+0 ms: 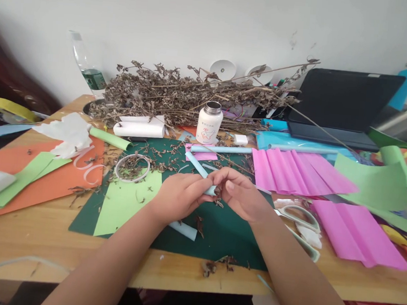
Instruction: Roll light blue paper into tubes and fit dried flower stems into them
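My left hand (181, 195) and my right hand (240, 193) meet over a dark green cutting mat (225, 239). Both pinch a thin light blue rolled paper tube (197, 165) that slants up and to the left from my fingers. A small dried plant bit (218, 201) hangs just under my fingertips. A second blue tube (221, 149) lies flat behind, and a short blue piece (183, 230) lies under my left wrist. White-handled scissors (299, 217) rest right of my right hand.
A heap of dried branches (194, 95) and a white bottle (209, 123) stand at the back. Pink pleated paper (300, 172), green sheets (125, 202), orange paper (42, 182), a tape ring (132, 167) and a black laptop (341, 107) surround the mat.
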### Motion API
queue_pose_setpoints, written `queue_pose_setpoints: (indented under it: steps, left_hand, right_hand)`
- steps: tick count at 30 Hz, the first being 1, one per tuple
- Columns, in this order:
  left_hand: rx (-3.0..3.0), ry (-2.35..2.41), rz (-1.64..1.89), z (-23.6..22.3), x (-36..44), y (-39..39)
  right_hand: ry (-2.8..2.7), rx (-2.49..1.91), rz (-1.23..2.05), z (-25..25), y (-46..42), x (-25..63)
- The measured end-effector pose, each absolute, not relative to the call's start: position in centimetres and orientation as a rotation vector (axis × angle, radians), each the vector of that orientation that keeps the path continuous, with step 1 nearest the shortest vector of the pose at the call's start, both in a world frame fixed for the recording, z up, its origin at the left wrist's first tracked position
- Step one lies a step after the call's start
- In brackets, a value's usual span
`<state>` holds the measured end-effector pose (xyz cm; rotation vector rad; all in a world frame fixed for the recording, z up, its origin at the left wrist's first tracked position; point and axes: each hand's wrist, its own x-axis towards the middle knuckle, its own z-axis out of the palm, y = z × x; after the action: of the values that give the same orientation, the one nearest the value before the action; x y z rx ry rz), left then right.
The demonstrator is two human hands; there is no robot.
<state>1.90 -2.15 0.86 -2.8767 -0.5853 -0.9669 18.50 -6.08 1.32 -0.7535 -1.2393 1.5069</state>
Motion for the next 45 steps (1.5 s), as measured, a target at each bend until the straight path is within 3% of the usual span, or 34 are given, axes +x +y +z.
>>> queue_pose_setpoints:
  steps: [10,20,45]
  left_hand:
    - [-3.026,-0.451,-0.665,1.0,1.5,-2.0]
    - [-3.226,-0.545,-0.914,1.1,1.3,-2.0]
    - [-3.315,-0.511,-0.7,0.9,1.5,-1.9]
  right_hand:
    - [-1.542,-0.965,1.515,1.3,-5.8,19.5]
    - [-1.362,-0.696,1.611,0.8,-5.4,20.0]
    - [-1.36,-0.769,1.736,0.5,-5.4,19.7]
